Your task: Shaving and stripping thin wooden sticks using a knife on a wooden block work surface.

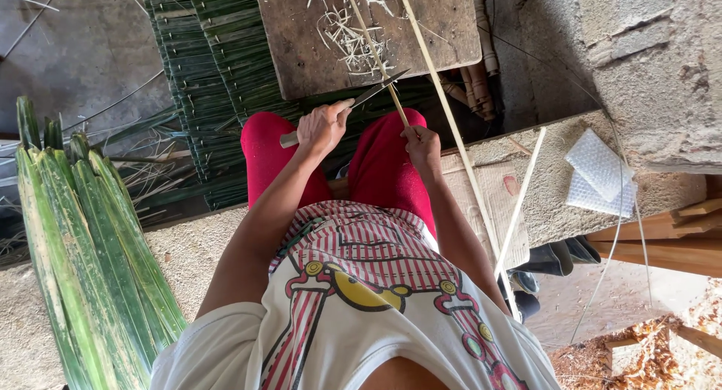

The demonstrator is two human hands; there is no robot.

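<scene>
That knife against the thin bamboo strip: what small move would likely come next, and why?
Probably a short push of the knife along the strip, away from the body: the left hand sets the blade on it, the right hand grips it below, and shavings litter the board.

Bare concrete floor (75, 51) in daylight, rough block wall (639, 59) at right. Green leaves (90, 262) (bundled) stand left; sawdust (654, 352) lies below.

Off to your left a bundle of green bamboo slats (83, 262) stands on the concrete floor (68, 59). Ahead lies a woven green mat (210, 81). At your right, folded bubble wrap (599, 176) rests on the concrete ledge (556, 187), with wood shavings (647, 352) below.
</scene>
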